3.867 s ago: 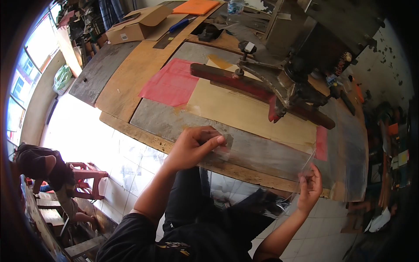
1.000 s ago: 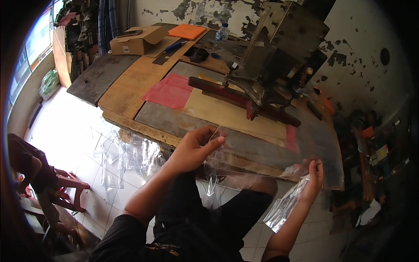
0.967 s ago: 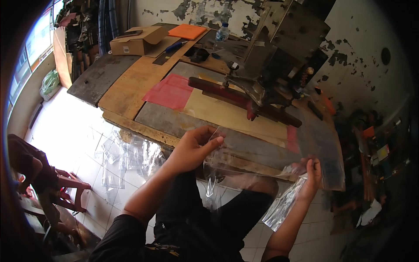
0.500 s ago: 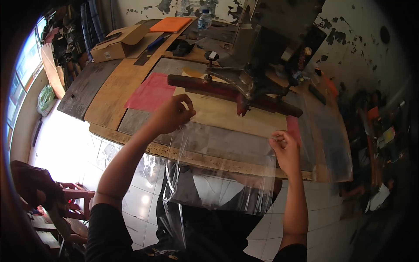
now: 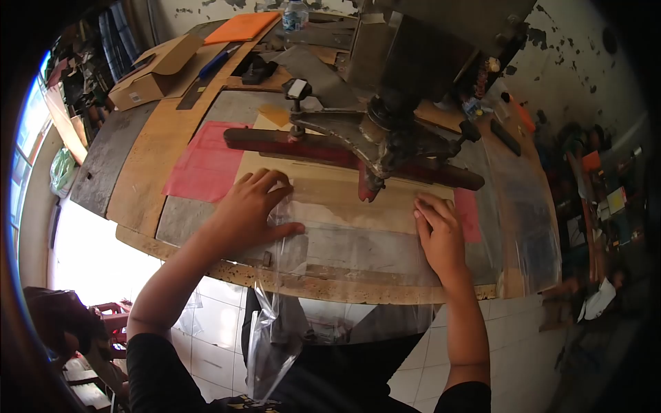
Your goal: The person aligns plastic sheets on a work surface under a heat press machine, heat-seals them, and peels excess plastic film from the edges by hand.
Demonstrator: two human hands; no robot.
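A clear plastic sheet [image 5: 275,310] lies partly on the work table and hangs over its front edge toward my lap, creased on the left. My left hand [image 5: 256,206] rests at the sheet's far left part, thumb spread away from the fingers. At the far right part, my right hand [image 5: 439,234] has its fingers closed together along the sheet's edge. Under the film lies a yellowish board [image 5: 344,210], with pink-red sheet material [image 5: 200,162] showing to its left and right. Just beyond my hands stands a dark metal press bar [image 5: 317,148].
The press's column [image 5: 427,62] rises behind the bar. An open cardboard box [image 5: 148,79], an orange folder [image 5: 241,27] and a water bottle [image 5: 295,17] stand at the back left. Another person [image 5: 76,330] is at the lower left. More clear film [image 5: 533,241] lies at the right.
Both hands have moved the plastic sheet forward onto the table, over the board. My left hand has gone from a pinch to spread fingers. The camera view has shifted slightly.
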